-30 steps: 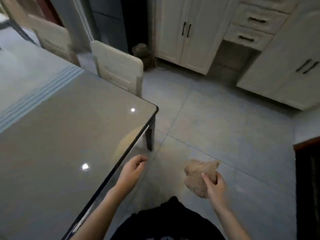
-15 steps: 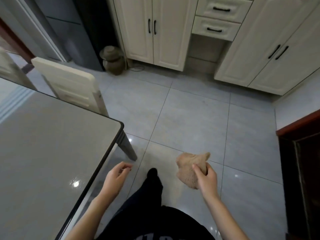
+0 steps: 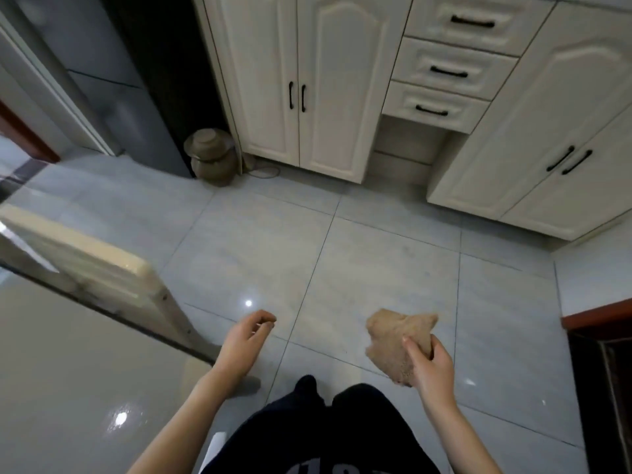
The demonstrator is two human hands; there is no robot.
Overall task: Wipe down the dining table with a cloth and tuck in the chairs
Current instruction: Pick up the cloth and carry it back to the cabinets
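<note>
Floor (image 3: 376, 261): grey tile, fills most of the view. The person stands on it facing the cabinets (image 3: 307, 80), not the table.

Table (image 3: 68, 371): only its lower-left corner is in view. The glass top is glossy with lamp glare, and the visible part has no crumbs or streaks. Neither hand is on it. Can't tell wiped from unwiped by looks alone, and most of the top is out of frame.

Chair (image 3: 85, 265): one in view, its back close along the table's far edge and partly seen through the glass. Looks tucked in. Other chairs aren't visible, so that part is unconfirmed.

Cloth (image 3: 393, 340): tan and bunched, held in the air over the floor, well apart from the table.

Right hand (image 3: 431, 367): fingers and thumb clamped on the cloth's lower edge, with the rest sticking up above the grip.

Left hand (image 3: 242, 340): holds nothing, fingers loosely curled with the thumb near the forefinger, just past the table corner.

Judgement: no wiping under way now. Either the wipe is finished or the person is between sides. Left to do: check the rest of the top and the remaining chairs.
</note>
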